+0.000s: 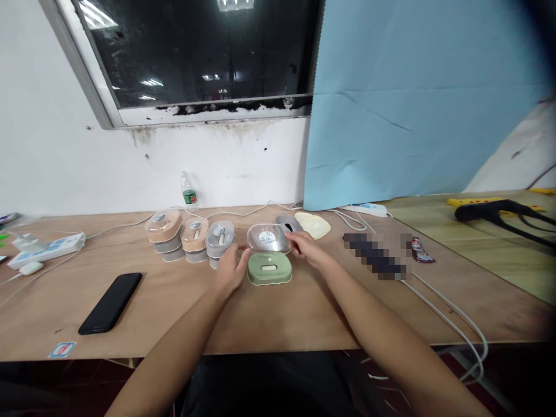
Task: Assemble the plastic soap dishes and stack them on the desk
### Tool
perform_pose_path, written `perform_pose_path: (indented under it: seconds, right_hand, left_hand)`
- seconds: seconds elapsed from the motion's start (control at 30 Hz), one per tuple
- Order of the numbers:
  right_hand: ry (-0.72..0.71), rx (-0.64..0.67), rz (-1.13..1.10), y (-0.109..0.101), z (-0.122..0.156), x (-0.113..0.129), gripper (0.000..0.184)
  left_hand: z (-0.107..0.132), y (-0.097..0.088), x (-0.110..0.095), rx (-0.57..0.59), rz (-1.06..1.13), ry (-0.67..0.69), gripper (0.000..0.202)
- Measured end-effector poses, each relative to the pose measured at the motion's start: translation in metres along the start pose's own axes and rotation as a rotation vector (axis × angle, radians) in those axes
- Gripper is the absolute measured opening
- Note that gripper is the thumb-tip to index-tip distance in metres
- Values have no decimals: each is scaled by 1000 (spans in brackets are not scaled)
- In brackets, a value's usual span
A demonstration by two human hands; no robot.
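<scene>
A clear plastic lid (268,238) with a round sticker is held just above a green soap-box base (269,269) on the wooden table (304,313). My left hand (231,269) pinches the lid's left edge. My right hand (306,247) grips its right edge. To the left stand three closed boxes in a row: an orange one (164,227), a second orange one (195,234) and a grey one (219,236), each stacked on others.
A black phone (110,302) lies at the left front. A white power strip (47,249) and cables sit far left. A water bottle (188,191) stands by the wall. Yellow and grey pieces (313,225) lie behind the lid. A blue sheet (412,98) hangs at right.
</scene>
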State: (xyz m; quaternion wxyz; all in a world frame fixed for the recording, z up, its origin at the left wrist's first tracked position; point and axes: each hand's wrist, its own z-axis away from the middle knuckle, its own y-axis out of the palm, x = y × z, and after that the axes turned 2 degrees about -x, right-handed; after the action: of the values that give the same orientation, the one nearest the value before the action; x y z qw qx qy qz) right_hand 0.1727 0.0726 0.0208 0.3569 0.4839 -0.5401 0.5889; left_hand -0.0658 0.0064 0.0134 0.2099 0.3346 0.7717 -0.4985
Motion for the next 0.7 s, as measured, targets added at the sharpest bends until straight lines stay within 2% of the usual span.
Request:
perform_pose_path:
  seconds: [0.1,0.3,0.4,0.7]
  right_hand:
    - [134,147,-9,-7,-1,-3,48]
    - [206,373,277,-14,1,-9,57]
    - [219,408,341,-12,0,-12,60]
    - [258,486,321,-20,-5,-20,65]
  left_hand:
    - [1,1,0,45,-46,-7,34]
    - [1,3,1,222,-185,-17,40]
    - [-1,3,3,287,-218,-22,42]
    - [-2,1,1,390,-164,-24,55]
